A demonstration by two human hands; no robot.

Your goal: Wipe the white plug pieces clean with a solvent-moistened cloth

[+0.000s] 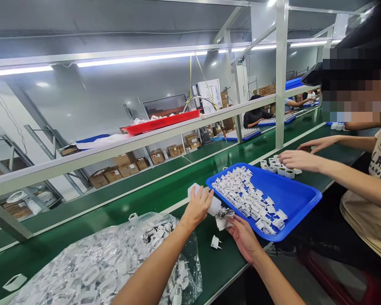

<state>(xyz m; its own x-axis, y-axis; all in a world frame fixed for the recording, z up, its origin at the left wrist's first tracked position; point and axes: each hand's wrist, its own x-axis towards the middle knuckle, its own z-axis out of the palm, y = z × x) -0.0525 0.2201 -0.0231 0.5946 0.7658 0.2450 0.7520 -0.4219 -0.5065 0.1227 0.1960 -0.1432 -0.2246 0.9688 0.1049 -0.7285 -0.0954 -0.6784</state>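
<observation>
My left hand (pixel 197 206) is wrapped around a white plastic bottle (pixel 214 206) with a metal top, tipped over so that the top points down to the right. Just under that top, my right hand (pixel 244 238) pinches a folded white cloth or tissue (pixel 221 223). The metal top appears to touch the cloth or hang right by it. A white two-pin plug part (pixel 215 242) lies on the green table below my hands. To the left, a clear plastic bag (pixel 195 271) holds a heap of white plastic housings (pixel 95 267).
A blue tray (pixel 294 201) with many white plug parts (pixel 241 188) lies right of my hands. Beyond it, a co-worker's hands (pixel 305 159) reach over white housings (pixel 281 169). A shelf (pixel 111 169) bearing a red tray (pixel 165 123) runs above the green conveyor belt (pixel 127 207).
</observation>
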